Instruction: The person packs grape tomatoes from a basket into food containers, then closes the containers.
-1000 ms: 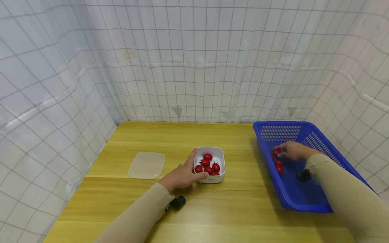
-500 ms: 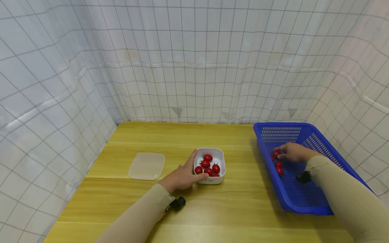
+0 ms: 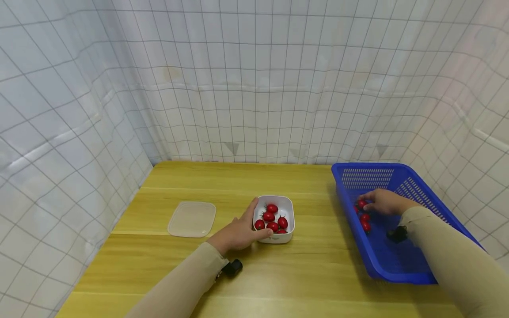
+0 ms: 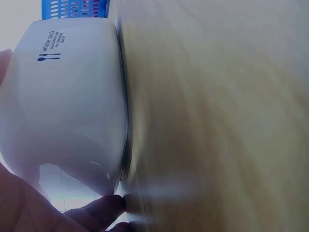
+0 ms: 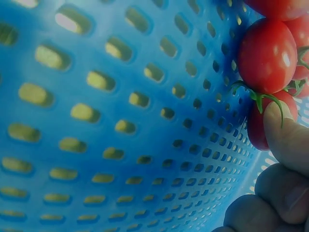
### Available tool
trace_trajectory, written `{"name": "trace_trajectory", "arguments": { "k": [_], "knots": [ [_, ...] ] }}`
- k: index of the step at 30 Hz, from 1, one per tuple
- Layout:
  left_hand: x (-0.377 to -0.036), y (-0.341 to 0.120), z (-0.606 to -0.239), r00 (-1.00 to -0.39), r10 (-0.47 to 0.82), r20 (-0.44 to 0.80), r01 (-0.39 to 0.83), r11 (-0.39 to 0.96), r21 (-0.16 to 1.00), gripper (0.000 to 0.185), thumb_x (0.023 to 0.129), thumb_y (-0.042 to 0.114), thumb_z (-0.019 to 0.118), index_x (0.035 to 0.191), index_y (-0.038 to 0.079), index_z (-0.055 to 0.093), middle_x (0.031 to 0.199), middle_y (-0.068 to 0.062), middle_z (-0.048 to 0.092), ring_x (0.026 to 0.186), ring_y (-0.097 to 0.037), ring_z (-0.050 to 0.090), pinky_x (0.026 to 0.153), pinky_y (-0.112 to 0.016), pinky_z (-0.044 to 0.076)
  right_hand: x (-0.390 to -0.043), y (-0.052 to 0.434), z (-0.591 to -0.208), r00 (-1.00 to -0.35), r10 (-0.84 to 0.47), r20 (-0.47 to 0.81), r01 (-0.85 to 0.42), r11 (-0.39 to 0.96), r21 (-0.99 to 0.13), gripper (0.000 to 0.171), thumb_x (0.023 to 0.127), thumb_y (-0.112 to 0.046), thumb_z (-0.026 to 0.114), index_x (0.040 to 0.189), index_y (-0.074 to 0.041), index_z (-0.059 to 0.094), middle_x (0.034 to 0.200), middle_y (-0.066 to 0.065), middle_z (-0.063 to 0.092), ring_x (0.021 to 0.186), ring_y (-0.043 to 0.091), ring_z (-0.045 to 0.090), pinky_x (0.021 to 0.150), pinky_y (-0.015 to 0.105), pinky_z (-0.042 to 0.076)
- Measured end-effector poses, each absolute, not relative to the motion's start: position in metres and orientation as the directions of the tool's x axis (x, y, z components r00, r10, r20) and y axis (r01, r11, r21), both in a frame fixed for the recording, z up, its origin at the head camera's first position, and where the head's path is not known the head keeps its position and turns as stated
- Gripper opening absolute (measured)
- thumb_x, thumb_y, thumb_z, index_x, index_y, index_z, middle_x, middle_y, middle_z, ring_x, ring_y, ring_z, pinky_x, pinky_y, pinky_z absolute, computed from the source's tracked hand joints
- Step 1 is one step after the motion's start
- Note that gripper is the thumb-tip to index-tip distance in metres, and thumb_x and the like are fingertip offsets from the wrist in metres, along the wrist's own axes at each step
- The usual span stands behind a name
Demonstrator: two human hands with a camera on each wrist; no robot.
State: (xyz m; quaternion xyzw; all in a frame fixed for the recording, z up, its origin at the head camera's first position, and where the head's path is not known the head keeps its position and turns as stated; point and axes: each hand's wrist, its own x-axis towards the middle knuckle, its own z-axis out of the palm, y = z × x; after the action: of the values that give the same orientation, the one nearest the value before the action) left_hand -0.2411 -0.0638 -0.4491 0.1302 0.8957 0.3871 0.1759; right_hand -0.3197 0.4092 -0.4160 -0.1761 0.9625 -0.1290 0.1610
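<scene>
Nothing moved | left hand (image 3: 238, 232) grips white bowl (image 3: 284, 236), upright | right hand (image 3: 383, 202) pinches tomato (image 3: 361, 204), stem toward fingers

— What colours lie on the yellow wooden table (image 3: 238, 185)?

— A white square plastic bowl (image 3: 274, 237) holds glossy red cherry tomatoes (image 3: 272, 216) with dark green stalks. Beside it lies a translucent whitish plastic lid (image 3: 192, 219).

— And at the right?

— A bright blue perforated plastic basket (image 3: 381, 176), more red tomatoes (image 3: 363, 217) inside. Both beige sleeves (image 3: 457, 265) match. The white curtain (image 3: 254, 79) behind bears a thin grey grid.
</scene>
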Motion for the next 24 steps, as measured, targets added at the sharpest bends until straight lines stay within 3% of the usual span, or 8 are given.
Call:
{"name": "trace_trajectory", "arguments": {
  "k": [9, 20, 24],
  "knots": [
    [-0.239, -0.063, -0.451, -0.903, 0.367, -0.224, 0.094, 0.678, 0.729, 0.111, 0.093, 0.063, 0.069, 0.171, 0.027, -0.003, 0.175, -0.012, 0.023, 0.154, -0.063, 0.018, 0.127, -0.071, 0.015, -0.321, 0.414, -0.418, -0.884, -0.401, -0.239, -0.331, 0.9, -0.285, 0.039, 0.099, -0.019, 0.07, 0.13, 0.004, 0.07, 0.113, 0.018, 0.077, 0.097, 0.024, 0.067, 0.09, 0.054, 0.056],
    [-0.239, -0.064, -0.45, -0.907, 0.356, -0.227, 0.09, 0.687, 0.721, 0.111, 0.093, 0.065, 0.068, 0.171, 0.029, -0.002, 0.175, -0.012, 0.024, 0.153, -0.065, 0.018, 0.125, -0.073, 0.02, -0.319, 0.41, -0.39, -0.896, -0.413, -0.164, -0.37, 0.897, -0.242, 0.035, 0.101, -0.019, 0.068, 0.129, 0.002, 0.071, 0.106, 0.011, 0.078, 0.104, 0.034, 0.072, 0.092, 0.061, 0.055],
    [-0.241, -0.064, -0.449, -0.905, 0.357, -0.233, 0.086, 0.689, 0.72, 0.112, 0.092, 0.065, 0.068, 0.171, 0.029, -0.003, 0.175, -0.011, 0.024, 0.154, -0.064, 0.017, 0.125, -0.073, 0.019, -0.317, 0.402, -0.368, -0.906, -0.407, -0.119, -0.369, 0.895, -0.25, 0.038, 0.103, -0.02, 0.066, 0.134, 0.002, 0.067, 0.094, 0.005, 0.079, 0.091, 0.025, 0.07, 0.087, 0.057, 0.056]
  ]
}}
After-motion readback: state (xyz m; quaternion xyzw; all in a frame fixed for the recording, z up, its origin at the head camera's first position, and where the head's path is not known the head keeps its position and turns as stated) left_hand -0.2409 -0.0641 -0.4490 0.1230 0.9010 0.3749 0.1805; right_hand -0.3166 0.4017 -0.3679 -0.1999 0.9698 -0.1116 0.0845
